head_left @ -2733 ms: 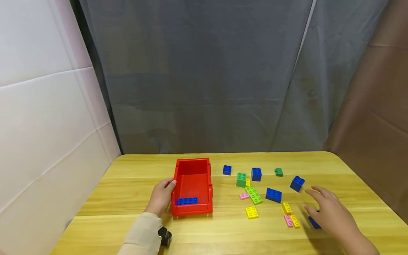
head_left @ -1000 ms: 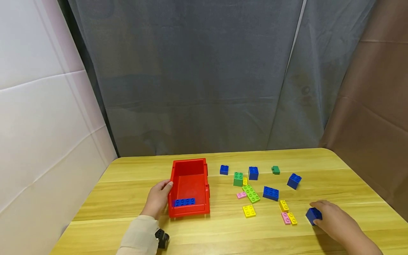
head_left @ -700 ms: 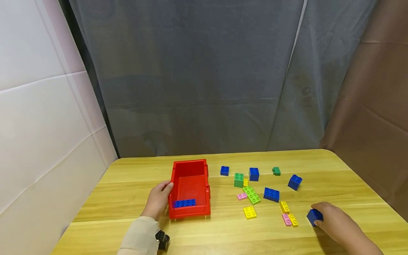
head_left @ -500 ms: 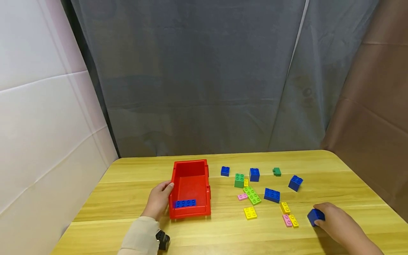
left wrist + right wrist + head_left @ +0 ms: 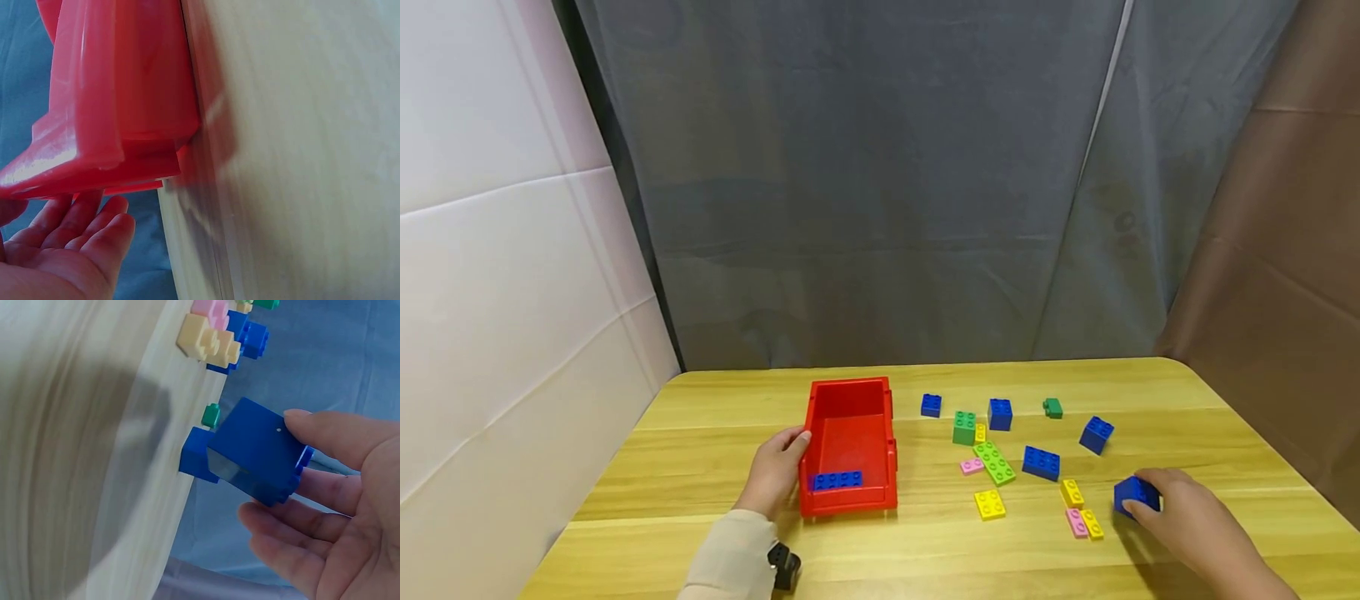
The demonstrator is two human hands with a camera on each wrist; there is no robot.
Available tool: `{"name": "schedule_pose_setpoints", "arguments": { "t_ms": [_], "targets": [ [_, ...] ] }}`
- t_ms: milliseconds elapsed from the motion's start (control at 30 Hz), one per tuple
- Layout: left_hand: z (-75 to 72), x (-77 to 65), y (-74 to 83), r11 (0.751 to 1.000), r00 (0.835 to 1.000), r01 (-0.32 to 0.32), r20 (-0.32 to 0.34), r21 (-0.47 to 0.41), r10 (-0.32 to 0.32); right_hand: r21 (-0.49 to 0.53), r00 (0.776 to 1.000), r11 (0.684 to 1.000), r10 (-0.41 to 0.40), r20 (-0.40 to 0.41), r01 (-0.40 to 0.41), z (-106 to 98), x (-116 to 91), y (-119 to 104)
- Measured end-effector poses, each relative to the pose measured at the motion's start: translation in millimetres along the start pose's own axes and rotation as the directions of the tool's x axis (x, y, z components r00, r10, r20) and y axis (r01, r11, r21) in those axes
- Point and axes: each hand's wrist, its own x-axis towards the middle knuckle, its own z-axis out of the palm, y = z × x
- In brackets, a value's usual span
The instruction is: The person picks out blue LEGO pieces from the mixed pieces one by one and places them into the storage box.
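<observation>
My left hand (image 5: 772, 472) grips the left rim of a red plastic bin (image 5: 890, 487). In the left wrist view its fingers (image 5: 94, 225) are curled beneath the overhanging rim of the bin (image 5: 94, 94). A blue toy brick with four studs lies across the near end inside: the long blue brick (image 5: 837, 481). On the right, my right hand (image 5: 1191, 517) pinches a blue building block (image 5: 1131, 493) between thumb and fingers. The right wrist view shows this blue block (image 5: 256, 447) held above the tabletop, its studs facing the palm.
Yellow bricks (image 5: 1072, 493) and a pink brick (image 5: 1077, 523) lie left of the right hand. Beyond are blue bricks (image 5: 1041, 463), a lime brick (image 5: 995, 463), a green brick (image 5: 964, 427) and a small dark green piece (image 5: 1053, 408). A grey curtain (image 5: 880, 208) hangs behind the table.
My right hand came down onto the blue block at the right, took hold of it and raised it slightly, moving a little left. The left hand stays on the bin.
</observation>
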Motion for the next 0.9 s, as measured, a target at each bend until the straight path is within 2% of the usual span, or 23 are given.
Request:
{"name": "schedule_pose_setpoints", "arguments": {
  "t_ms": [167,367,633,900],
  "targets": [
    [-0.4,-1.3,0.1,1.0,1.0,0.008,-0.001,0.003,-0.008,0.02,0.996,0.999,-0.041,-0.077,0.042,-3,-5,-6],
    [0.3,-0.9,-0.2,1.0,1.0,-0.013,-0.007,0.001,0.013,0.039,0.98,0.995,-0.083,-0.181,0.092,-6,-9,-18],
    [0.9,-1.1,1.2,1.0,1.0,-0.004,-0.003,0.009,0.004,0.059,0.965,0.99,-0.11,-0.24,0.127,-12,-12,-33],
    [0.8,-1.3,0.4,1.0,1.0,0.008,-0.004,0.007,-0.008,0.082,0.929,0.975,-0.167,-0.331,0.205,-15,-21,-48]
  ]
}}
